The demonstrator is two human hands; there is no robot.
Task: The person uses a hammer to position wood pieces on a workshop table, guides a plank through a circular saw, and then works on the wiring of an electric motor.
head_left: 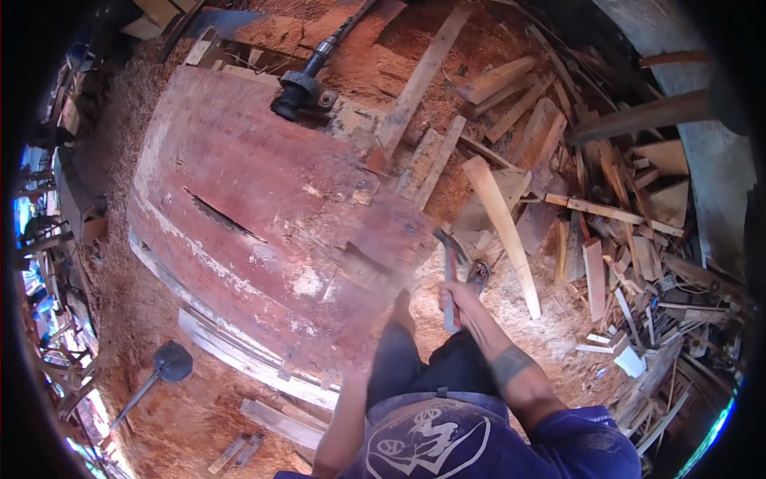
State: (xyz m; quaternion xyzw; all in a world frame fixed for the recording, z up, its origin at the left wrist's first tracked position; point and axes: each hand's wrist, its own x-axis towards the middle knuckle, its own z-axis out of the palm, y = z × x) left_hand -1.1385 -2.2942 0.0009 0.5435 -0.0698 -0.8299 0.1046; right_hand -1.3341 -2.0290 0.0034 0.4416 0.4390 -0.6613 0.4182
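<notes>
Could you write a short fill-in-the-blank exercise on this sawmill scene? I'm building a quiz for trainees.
1. The right hand grips a ____ by its handle.
2. A saw blade's teeth poke up through a slot in the big ____ table.
3. The floor is covered in ____.
4. Right of the table lies a heap of ____ offcuts.

Missing words: hammer; red; sawdust; wooden
</notes>
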